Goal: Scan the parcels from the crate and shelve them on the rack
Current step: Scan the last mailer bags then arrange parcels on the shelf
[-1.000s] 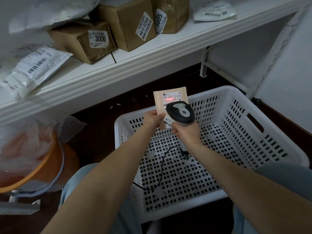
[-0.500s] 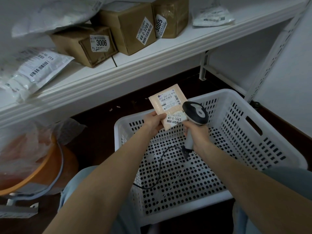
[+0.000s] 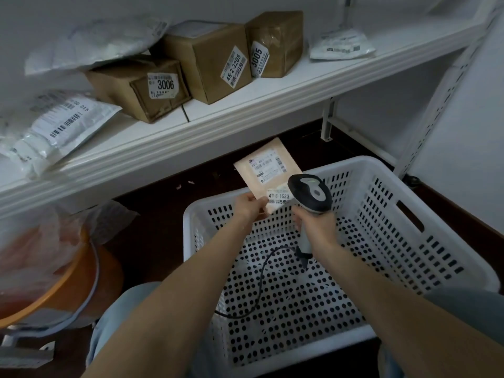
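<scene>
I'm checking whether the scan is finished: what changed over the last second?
The right hand drew the black-and-grey handheld barcode scanner rightward off the flat tan paper parcel, and the red scan light on its label is gone. The left hand tilted the parcel. Both grips held; the white perforated plastic crate and shelved brown cardboard boxes stayed put.

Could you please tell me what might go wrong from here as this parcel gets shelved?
1. The left hand pinches the tan parcel only by its lower corner, so it may slip when lifted.
2. The scanner in the right hand trails a cable across the crate floor; it might snag on the rim.
3. Brown boxes crowd the shelf near its front edge, so one could get nudged off.
</scene>
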`<state>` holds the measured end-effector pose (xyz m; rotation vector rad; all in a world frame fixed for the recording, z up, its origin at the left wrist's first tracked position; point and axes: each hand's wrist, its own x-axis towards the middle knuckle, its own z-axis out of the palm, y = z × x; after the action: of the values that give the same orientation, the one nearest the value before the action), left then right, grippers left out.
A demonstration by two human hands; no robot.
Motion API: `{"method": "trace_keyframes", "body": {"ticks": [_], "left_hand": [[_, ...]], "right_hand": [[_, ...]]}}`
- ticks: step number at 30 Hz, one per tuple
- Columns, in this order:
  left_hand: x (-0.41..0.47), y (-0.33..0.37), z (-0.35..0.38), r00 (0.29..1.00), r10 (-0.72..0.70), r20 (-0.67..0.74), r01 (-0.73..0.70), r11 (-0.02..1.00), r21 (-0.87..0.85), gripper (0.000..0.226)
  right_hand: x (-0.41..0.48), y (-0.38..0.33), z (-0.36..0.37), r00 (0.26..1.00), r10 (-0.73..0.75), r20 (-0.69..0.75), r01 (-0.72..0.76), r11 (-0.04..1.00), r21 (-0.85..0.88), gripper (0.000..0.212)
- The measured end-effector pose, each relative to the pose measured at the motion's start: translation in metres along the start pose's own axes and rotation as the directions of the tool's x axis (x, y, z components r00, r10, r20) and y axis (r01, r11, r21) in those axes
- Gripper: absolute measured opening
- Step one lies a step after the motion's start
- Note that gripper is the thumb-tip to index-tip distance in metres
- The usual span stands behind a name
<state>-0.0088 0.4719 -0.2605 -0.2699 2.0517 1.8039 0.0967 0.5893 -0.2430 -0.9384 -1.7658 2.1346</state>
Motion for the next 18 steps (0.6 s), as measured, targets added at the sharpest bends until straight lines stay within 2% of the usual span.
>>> {"method": "trace_keyframes", "body": {"ticks": [3,6,13,18], "left_hand": [[0.006,-0.002,-0.005,0.995,0.015,-0.099,-0.014,1.000,0.010,0.019],[0.005,-0.001,-0.006,0.990,0.021,-0.140,-0.024,1.000,-0.018,0.017],[0.004,0.001,-0.008,0.988,0.019,-0.155,-0.036,0.993,-0.109,0.019],[0.007,0.000,-0.011,0.987,-0.001,-0.161,-0.022,0.990,-0.139,0.022]], "right_hand": [[-0.005,0.007,0.003,0.999,-0.019,0.048,0.022,0.997,-0.075,0.008],[-0.010,0.013,0.009,0.996,-0.050,0.068,0.061,0.983,-0.171,0.018],[-0.023,0.019,0.019,0.991,-0.096,0.097,0.116,0.966,-0.231,0.016],[-0.026,0.024,0.020,0.989,-0.104,0.105,0.128,0.958,-0.257,0.025]]}}
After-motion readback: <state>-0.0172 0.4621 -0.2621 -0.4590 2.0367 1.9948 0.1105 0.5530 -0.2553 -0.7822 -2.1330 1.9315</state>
